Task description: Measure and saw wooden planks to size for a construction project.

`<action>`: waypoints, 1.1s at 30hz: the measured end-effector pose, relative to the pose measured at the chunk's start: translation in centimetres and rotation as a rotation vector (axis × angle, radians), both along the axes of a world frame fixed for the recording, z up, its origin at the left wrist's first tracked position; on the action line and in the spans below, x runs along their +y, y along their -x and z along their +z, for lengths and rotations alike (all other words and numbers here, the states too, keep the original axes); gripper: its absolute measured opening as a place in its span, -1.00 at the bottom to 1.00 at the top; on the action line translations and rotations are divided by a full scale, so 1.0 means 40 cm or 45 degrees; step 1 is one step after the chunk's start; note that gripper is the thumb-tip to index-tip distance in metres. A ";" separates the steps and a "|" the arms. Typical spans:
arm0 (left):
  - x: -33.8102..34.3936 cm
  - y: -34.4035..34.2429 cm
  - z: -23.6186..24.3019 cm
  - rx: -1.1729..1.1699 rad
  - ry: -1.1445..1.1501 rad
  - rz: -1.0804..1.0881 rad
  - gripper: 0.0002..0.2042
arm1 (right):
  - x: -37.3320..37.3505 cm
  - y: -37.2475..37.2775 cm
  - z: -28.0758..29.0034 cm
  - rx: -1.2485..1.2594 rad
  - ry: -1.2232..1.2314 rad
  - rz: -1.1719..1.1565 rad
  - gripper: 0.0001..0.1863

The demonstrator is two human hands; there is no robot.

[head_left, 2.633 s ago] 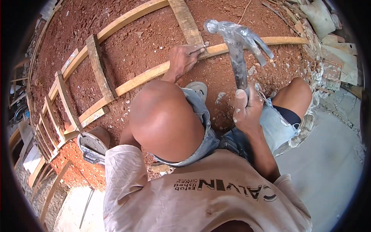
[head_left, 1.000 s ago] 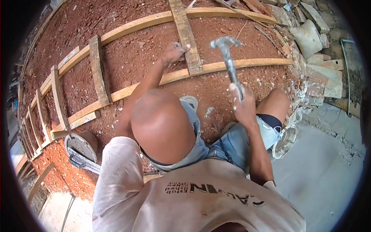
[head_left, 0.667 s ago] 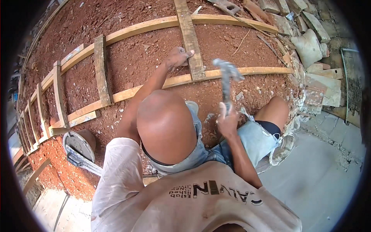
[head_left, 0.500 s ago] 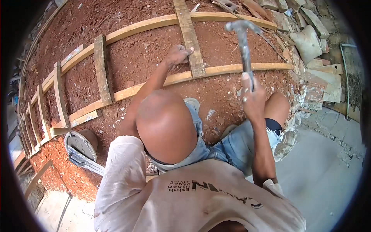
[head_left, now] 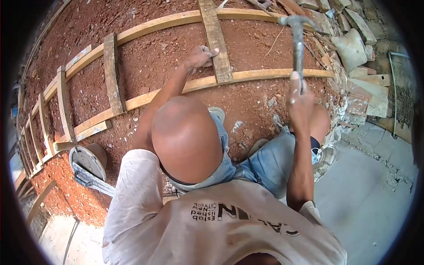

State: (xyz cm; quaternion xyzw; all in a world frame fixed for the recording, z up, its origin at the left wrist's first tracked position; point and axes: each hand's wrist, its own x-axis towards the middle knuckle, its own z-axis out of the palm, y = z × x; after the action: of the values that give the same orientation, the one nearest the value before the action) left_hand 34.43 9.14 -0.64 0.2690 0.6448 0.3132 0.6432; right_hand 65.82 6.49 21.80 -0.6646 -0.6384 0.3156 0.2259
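Head view: hammer (head_left: 297, 42) in right hand (head_left: 301, 101)

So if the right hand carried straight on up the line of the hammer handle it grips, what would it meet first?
Probably the far rail of the wooden ladder frame. The right hand holds the hammer raised, and its head overlaps that rail here; depth is unclear.

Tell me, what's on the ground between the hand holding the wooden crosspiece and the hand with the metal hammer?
In the head view, the long pale wooden rail runs between the left hand and the right hand, lying on red dirt.
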 end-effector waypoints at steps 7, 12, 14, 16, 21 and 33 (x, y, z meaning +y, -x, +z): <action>-0.016 -0.004 -0.051 0.160 -0.143 0.017 -0.58 | -0.102 0.065 -0.091 0.953 -0.436 0.098 -0.52; -0.012 -0.003 -0.003 0.267 -0.158 0.000 -0.57 | -0.173 -0.020 -0.332 -0.202 0.189 0.457 -0.47; -0.013 -0.008 -0.001 0.151 -0.050 -0.038 -0.56 | -0.049 -0.038 -0.151 0.231 -0.116 0.483 -0.45; -0.014 -0.010 -0.009 0.133 -0.106 0.005 -0.56 | 0.080 -0.019 0.068 0.728 -0.299 0.291 -0.49; -0.008 0.012 -0.031 0.091 -0.101 -0.050 -0.57 | -0.026 0.082 0.039 1.696 -1.015 0.391 -0.38; -0.006 0.010 -0.018 0.148 -0.065 -0.106 -0.55 | 0.111 0.075 0.202 1.443 -0.608 0.477 -0.49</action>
State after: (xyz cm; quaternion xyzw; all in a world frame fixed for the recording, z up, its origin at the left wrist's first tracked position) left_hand 34.01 8.92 -1.36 0.3296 0.6611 0.2865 0.6101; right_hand 62.81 10.93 29.88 -0.2034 -0.5780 0.5013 0.6109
